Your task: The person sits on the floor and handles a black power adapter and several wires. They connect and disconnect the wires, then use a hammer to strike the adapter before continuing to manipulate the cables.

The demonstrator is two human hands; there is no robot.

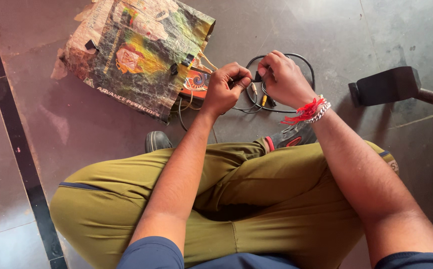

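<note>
Grey stone floor [326, 30] with a dark strip along one edge fills the view, seen from above a person sitting cross-legged in olive trousers [256, 199]. Just beyond the knees lies a thin black cable [306, 65], looped in a loose coil with small yellow and white plugs at its ends. Both hands meet over this coil. The left hand [225, 89] is closed in a fist, pinching a stretch of the cable. The right hand [285, 79], wearing a red thread and a beaded band at the wrist, is curled shut around a dark plug on the same cable, touching the left. Beside the cable, on the left hand's side, sits a worn, colourful printed bag [136, 50]. On the cable's other side, well apart, stands a black stool leg [388, 85].
</note>
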